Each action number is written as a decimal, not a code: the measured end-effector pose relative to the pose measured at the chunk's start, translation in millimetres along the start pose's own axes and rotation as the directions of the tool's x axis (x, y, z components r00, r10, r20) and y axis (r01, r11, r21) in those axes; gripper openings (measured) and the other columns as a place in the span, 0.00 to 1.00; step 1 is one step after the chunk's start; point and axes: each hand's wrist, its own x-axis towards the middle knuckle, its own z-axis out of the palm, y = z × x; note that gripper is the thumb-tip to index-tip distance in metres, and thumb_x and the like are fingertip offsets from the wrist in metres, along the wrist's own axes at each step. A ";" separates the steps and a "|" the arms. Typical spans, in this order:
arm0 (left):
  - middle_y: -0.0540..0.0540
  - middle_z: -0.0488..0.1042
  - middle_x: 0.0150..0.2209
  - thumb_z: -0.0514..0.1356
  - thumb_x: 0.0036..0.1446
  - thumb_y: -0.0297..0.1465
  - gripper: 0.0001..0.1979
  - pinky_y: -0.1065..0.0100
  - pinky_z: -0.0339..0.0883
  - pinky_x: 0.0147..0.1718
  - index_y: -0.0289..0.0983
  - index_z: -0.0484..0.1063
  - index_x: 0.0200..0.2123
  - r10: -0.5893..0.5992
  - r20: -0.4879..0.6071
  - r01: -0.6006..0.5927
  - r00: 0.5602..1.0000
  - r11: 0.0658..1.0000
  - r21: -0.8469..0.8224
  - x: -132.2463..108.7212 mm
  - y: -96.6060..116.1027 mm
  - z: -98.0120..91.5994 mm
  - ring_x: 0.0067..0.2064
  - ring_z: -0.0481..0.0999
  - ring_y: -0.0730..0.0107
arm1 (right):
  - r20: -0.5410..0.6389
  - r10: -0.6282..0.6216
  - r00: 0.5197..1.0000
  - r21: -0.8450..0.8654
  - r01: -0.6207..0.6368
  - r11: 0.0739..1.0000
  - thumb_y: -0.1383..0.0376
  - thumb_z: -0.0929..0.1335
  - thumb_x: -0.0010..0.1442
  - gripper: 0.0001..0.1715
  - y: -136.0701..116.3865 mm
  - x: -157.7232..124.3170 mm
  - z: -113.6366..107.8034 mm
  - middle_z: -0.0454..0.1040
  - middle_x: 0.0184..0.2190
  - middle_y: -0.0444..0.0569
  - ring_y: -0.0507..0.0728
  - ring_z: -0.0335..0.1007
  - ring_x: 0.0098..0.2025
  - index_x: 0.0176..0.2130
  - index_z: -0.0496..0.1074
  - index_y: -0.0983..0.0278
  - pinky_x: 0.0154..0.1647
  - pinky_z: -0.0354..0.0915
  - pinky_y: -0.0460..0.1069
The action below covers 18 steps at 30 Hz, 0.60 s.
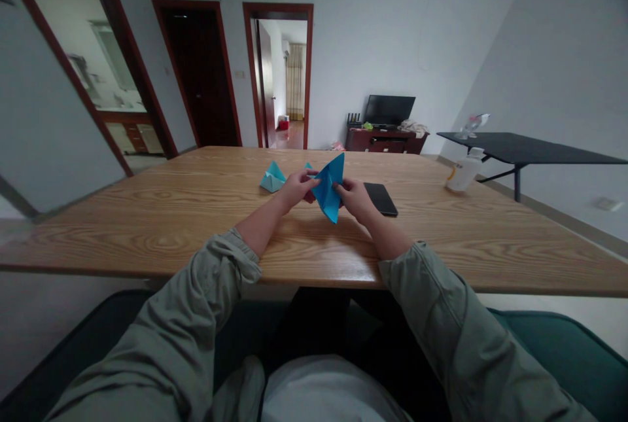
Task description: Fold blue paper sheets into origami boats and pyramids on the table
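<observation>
Both hands up over the table (171, 226), one piece of folded blue paper (330, 192) between them, clear of the wood. Left hand (298, 186): thumb and fingers pinch the paper's left edge. Right hand (355, 198): thumb lies on the near face, fingertips tucked behind, pinching the right side. Far fingertips hidden by the paper.

Paper stands on edge between the fingers, one point up, one down, flaps partly opened.

Just left of the left fingers, on the wood: a paler fold (273, 177). Behind those fingers a small blue tip (308, 165); cannot tell whether it belongs to the paper. Just right of the right fingers, a black tablet (381, 199); well off to their right, a bottle (464, 172).

Handling, my judgement: pinch lightly near creases, move both sides evenly; pulling hard at one edge could tear or skew it.
</observation>
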 end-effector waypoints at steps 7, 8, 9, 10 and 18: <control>0.51 0.70 0.30 0.57 0.54 0.37 0.12 0.69 0.69 0.23 0.36 0.66 0.39 -0.038 0.075 0.054 0.996 0.974 -0.220 -3.7 2.7 0.4 0.23 0.74 0.73 | -0.054 -0.025 0.998 -0.028 0.024 0.999 0.51 0.68 0.52 0.20 5.7 2.9 -1.3 0.74 0.24 0.46 0.52 0.65 0.21 0.36 0.73 0.65 0.18 0.63 0.45; 0.50 0.71 0.31 0.57 0.54 0.37 0.12 0.69 0.69 0.24 0.36 0.66 0.39 -0.041 0.088 0.060 0.995 0.973 -0.222 -3.7 2.3 0.7 0.24 0.74 0.73 | -0.055 -0.029 0.998 -0.021 0.027 0.999 0.52 0.68 0.52 0.20 6.2 3.2 -1.3 0.74 0.25 0.46 0.52 0.65 0.22 0.37 0.73 0.65 0.17 0.63 0.45; 0.49 0.71 0.32 0.58 0.54 0.37 0.12 0.69 0.69 0.24 0.36 0.66 0.39 -0.043 0.096 0.063 0.994 0.974 -0.216 -3.5 1.7 1.3 0.24 0.74 0.74 | -0.055 -0.030 0.998 -0.014 0.029 0.999 0.52 0.68 0.52 0.20 6.6 3.3 -1.2 0.74 0.25 0.46 0.52 0.66 0.22 0.36 0.73 0.65 0.17 0.63 0.45; 0.49 0.72 0.33 0.58 0.54 0.37 0.13 0.70 0.69 0.25 0.37 0.66 0.40 -0.044 0.100 0.064 0.994 0.977 -0.204 -3.1 0.9 1.9 0.25 0.74 0.74 | -0.053 -0.030 0.998 -0.008 0.030 1.000 0.52 0.68 0.52 0.19 6.7 3.3 -1.1 0.74 0.25 0.46 0.52 0.66 0.22 0.36 0.73 0.65 0.18 0.63 0.45; 0.46 0.74 0.38 0.66 0.48 0.42 0.28 0.70 0.68 0.29 0.38 0.63 0.50 -0.025 0.128 0.034 0.992 0.997 -0.064 0.3 -10.2 7.4 0.32 0.76 0.71 | -0.014 -0.049 0.999 -0.013 0.049 0.999 0.53 0.69 0.52 0.18 2.9 -1.0 3.9 0.74 0.25 0.45 0.52 0.67 0.21 0.36 0.73 0.64 0.19 0.65 0.46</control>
